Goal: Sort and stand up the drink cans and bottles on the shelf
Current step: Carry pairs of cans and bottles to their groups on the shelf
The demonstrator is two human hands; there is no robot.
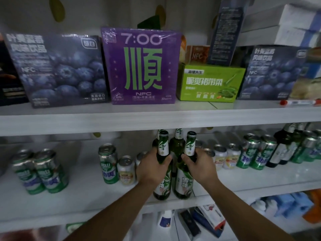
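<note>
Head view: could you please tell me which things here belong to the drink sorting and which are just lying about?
Job: left bottle, gripped by the left hand; right bottle, gripped by the right hand; green cans; dark bottles.
Lying about: purple box, blueberry boxes, green box, red-capped marker.

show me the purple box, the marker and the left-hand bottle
purple box (140, 66), head view, front face
marker (300, 102), head view, white barrel
left-hand bottle (164, 147), head view, neck label
</note>
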